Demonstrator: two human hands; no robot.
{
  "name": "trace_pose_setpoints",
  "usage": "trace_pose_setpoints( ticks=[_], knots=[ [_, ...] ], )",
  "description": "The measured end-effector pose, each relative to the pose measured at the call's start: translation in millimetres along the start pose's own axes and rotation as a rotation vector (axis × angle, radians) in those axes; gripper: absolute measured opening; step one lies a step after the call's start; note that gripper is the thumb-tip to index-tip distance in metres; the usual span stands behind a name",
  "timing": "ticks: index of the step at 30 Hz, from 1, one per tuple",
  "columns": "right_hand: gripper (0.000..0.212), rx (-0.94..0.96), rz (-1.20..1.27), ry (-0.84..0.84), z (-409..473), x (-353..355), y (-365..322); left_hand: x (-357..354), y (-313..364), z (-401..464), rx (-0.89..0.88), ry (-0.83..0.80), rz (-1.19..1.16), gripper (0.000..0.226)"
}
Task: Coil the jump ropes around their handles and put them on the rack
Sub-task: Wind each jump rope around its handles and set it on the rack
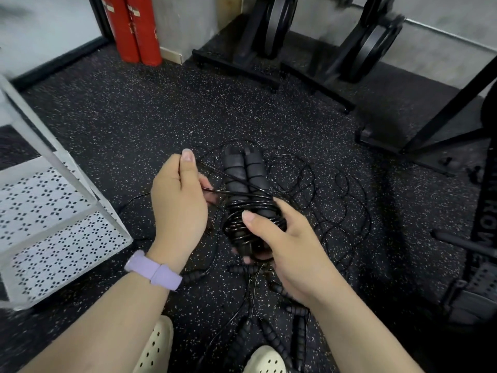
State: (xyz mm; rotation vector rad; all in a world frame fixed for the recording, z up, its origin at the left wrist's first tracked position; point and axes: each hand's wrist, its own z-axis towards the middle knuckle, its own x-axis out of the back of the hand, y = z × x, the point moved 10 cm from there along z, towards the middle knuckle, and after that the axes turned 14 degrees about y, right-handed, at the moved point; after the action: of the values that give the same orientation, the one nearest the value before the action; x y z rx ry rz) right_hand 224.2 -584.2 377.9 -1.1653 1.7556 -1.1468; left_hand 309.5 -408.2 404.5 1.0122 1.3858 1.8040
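White perforated rack sits at frame left, w/ more jump ropes loose on the floor at bottom center. Center frame: right hand grips the paired foam handles low, thumb pinning the coils. Left hand pinches the thin cord, taut. Cord looks light, springy, slick, prob. unwinds if released; hold over the wraps.

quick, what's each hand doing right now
Left hand: pinching the loose black rope.
Right hand: gripping the paired handles, over the coils.
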Motion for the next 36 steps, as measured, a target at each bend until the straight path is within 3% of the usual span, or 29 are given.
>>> trace_pose_setpoints(
  ticks=[6, 9, 11, 14, 17, 20, 24, 27, 30, 33, 36],
  knots=[
    [0.026, -0.116, 0.286, -0.271, -15.6, -23.7, -1.5, -29.4, -11.6, -13.8, 0.335, -0.181, -0.225, 0.044],
    [0.043, -0.222, 0.424, -0.358, -21.3, -34.1, 7.4, -42.1, -2.2, -30.8, 0.53, -0.308, -0.449, 0.039],
    [0.054, -0.325, 0.537, -0.47, -30.1, -49.9, 13.1, -42.3, 6.2, -32.9, 0.545, -0.322, -0.513, 0.041],
    [0.047, -0.427, 0.597, -0.563, -39.0, -67.0, 21.3, -27.0, 0.6, -18.7, 0.417, -0.185, -0.359, 0.045],
    [0.062, -0.363, 0.343, -0.426, -23.0, -57.0, 31.3, -11.1, -0.7, -2.2, 0.207, -0.069, -0.189, 0.041],
    [0.072, -0.084, -0.063, -0.175, -1.2, -23.9, 20.3, -2.1, 26.1, -1.8, -0.135, -0.037, -0.048, 0.04],
    [0.034, 0.163, -0.224, -0.096, -10.2, -28.4, -9.1, -3.6, 46.0, -26.5, -0.377, 0.003, 0.061, 0.038],
    [0.044, 0.234, -0.226, 0.043, -8.0, -21.2, -13.8, -7.3, 51.5, -36.8, -0.434, -0.013, 0.048, 0.038],
    [0.048, 0.213, -0.211, 0.073, -5.5, -15.8, -9.2, -9.8, 50.9, -34.5, -0.432, -0.042, 0.013, 0.042],
    [0.053, 0.226, -0.175, 0.091, -6.1, -9.9, -14.4, -16.3, 47.4, -33.6, -0.309, -0.12, -0.078, 0.046],
    [0.049, 0.222, -0.139, 0.095, -6.6, -6.8, -17.5, -22.9, 43.4, -30.0, -0.164, -0.242, -0.22, 0.03]
  ],
)
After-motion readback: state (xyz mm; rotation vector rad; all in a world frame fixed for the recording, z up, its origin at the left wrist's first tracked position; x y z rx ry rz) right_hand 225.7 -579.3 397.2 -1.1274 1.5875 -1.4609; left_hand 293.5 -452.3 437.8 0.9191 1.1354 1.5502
